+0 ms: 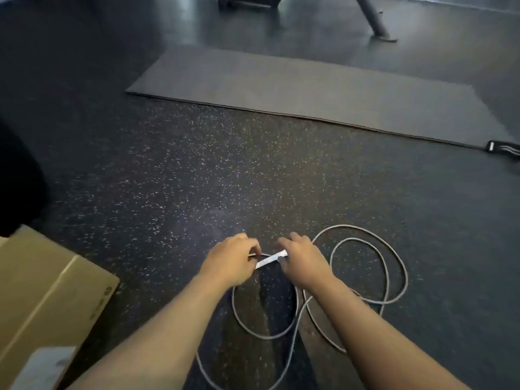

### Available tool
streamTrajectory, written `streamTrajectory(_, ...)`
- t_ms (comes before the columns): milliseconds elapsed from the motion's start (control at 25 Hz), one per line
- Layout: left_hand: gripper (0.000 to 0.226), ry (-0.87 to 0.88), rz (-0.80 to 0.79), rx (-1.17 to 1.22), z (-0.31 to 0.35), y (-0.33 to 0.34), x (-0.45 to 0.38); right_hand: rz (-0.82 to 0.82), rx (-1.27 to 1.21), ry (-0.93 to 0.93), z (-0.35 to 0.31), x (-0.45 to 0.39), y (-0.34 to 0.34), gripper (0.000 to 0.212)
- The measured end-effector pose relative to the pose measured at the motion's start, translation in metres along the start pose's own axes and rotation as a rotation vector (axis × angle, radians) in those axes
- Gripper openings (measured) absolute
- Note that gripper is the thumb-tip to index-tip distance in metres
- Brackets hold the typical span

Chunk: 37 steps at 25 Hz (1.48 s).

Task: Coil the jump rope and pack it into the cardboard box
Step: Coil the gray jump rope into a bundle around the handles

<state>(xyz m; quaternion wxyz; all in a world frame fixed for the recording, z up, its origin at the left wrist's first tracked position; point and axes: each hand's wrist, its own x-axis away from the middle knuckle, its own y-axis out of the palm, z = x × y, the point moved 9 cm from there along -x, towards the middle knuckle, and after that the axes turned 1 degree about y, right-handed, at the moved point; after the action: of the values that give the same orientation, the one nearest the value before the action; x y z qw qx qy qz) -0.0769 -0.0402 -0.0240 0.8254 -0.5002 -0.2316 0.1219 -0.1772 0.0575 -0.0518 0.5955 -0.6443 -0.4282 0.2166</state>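
Head view: we pinch a white handle (270, 259) between both grips, left hand (229, 258) and right hand (302, 261) closed on its 2 ends, axis running left-right. Jump rope (365, 266) sprawls in loose loops on the floor, mostly right; cardboard box (47, 294) waits left.

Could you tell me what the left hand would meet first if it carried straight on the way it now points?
Probably the right hand: the left hand points right along the white handle both pinch.
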Motion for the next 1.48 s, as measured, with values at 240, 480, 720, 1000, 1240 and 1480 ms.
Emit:
streamTrajectory(240,0.024,-0.073,0.003,-0.131,-0.025,0.058,-0.027,-0.077,0.288,-0.009,0.0,-0.037,0.061,0.041)
streamTrajectory(480,0.032,-0.013,0.081,-0.016,-0.007,0.047,-0.031,0.015,0.206,-0.183,-0.016,-0.041,0.003,0.033)
streamTrajectory(720,0.011,-0.027,0.499,0.778,0.02,-0.073,-0.023,0.275,-0.889,0.051,0.022,0.005,-0.126,0.045)
streamTrajectory(1000,0.05,-0.002,0.62,1.282,0.063,-0.173,0.01,-0.114,-1.292,-0.185,-0.048,0.034,-0.158,0.036)
streamTrajectory(1240,0.056,0.357,0.727,0.127,0.097,-0.271,0.051,0.187,-0.512,-0.332,-0.043,0.065,-0.287,0.027)
streamTrajectory(1480,0.024,0.542,0.46,-0.125,0.139,-0.282,0.049,0.353,-0.665,-0.329,-0.005,0.086,-0.348,0.027)
